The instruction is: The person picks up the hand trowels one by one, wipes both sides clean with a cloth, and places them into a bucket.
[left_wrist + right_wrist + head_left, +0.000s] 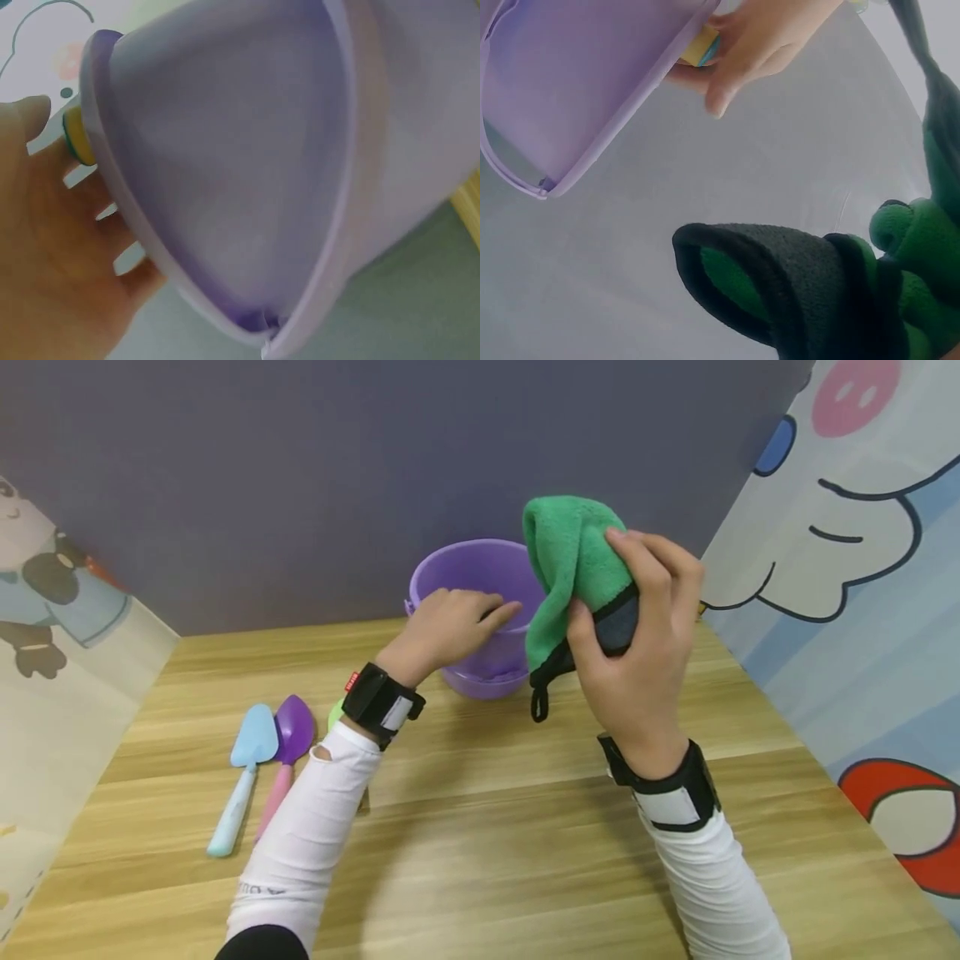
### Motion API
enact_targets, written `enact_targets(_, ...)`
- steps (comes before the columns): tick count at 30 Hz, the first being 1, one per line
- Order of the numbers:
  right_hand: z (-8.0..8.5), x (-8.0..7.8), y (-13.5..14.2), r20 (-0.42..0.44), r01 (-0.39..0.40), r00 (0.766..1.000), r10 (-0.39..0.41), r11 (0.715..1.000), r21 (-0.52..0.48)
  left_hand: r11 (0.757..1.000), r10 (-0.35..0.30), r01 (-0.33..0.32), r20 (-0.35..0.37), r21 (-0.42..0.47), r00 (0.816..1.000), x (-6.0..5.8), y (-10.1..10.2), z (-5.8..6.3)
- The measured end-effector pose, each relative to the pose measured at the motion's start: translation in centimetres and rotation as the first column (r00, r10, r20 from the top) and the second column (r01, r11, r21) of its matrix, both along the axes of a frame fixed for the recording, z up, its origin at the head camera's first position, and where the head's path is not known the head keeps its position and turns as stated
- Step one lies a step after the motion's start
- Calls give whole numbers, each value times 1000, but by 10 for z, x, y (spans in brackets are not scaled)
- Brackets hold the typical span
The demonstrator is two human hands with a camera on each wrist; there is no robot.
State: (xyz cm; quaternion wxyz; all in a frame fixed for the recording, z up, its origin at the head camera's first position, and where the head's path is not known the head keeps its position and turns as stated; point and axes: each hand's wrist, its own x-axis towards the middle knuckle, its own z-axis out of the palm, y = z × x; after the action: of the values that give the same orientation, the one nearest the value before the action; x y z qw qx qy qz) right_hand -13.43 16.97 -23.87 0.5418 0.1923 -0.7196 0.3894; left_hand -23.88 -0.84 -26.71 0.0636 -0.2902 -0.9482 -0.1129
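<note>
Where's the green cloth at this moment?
In the head view, the green cloth is held up in the right hand, hiding the right edge of the bucket.

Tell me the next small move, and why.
I'd probably lower the left hand slightly into the round purple plastic bucket: it is at the bucket's open top and seems to hold a small yellow piece with a teal edge, while the right hand grips a fuzzy green cloth with dark trim.
</note>
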Motion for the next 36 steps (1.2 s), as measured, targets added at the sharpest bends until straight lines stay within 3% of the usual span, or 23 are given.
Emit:
enact_targets(5, 0, 0, 2, 11, -7, 1000, 7, 1000, 2, 999, 18, -13, -128, 39, 992, 13, -14, 1)
enact_targets(10, -1, 1, 6, 19, -5, 1000, 5, 1000, 4, 990, 67, -52, -112, 134, 991, 36, -40, -7)
enact_targets(12, -2, 1, 6, 21, 0, 1000, 0, 1000, 10, 983, 122, -106, -95, 152, 988, 48, -55, -19)
enact_targets(15, -4, 1, 5, 25, -2, 1000, 1, 1000, 22, 973, 221, -212, -103, 92, 970, 69, -82, -44)
enact_targets(19, -5, 1, 5, 24, -3, 1000, 2, 1000, 27, 959, 280, -284, -108, -22, 954, 94, -116, -79)
enact_targets(22, -6, 0, 4, 33, -7, 999, 6, 999, 38, 949, 306, -310, -66, -57, 950, 106, -133, -95)
enact_targets(27, -8, -2, 2, 47, -17, 999, 15, 998, 52, 920, 385, -381, 36, -94, 922, 112, -141, -110)
enact_targets(31, -10, -2, 1, 50, -18, 999, 15, 998, 58, 897, 439, -424, 152, -122, 886, 112, -140, -118)
enact_targets(36, -9, 1, -3, 53, -25, 998, 23, 999, 48, 906, 423, -403, 209, -131, 882, 110, -137, -124)
